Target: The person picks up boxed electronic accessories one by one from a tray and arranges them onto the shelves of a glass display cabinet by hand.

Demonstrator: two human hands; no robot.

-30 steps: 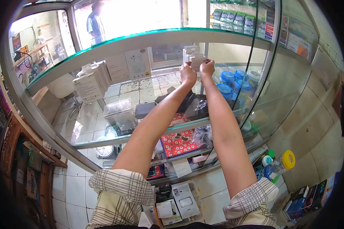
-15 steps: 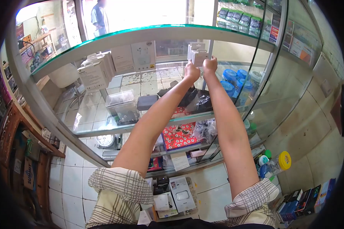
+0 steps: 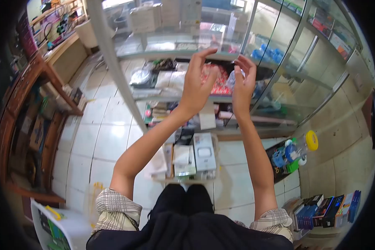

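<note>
My left hand (image 3: 197, 83) is raised in front of the glass display case, thumb and fingers apart with nothing between them. To its right, my right hand (image 3: 243, 86) is also empty, its fingers loosely curved and spread. Between and behind the hands lies a red flower-patterned box (image 3: 217, 79) on a shelf of the case. Beside that box, crumpled clear plastic (image 3: 260, 88) is partly covered by my right hand. Higher in the case, blurred white boxes (image 3: 145, 18) stand on the upper shelf.
White product boxes (image 3: 204, 152) sit in a container on the floor before my legs. A yellow-lidded jar (image 3: 311, 141) stands at right, near a row of upright boxes (image 3: 327, 212). A wooden cabinet (image 3: 37, 125) and a white bin (image 3: 66, 225) are at left.
Both hands have drawn back from the small white boxes on the upper shelf, and their closed fingers have opened. My view has tilted downward, bringing my legs and the white bin in.
</note>
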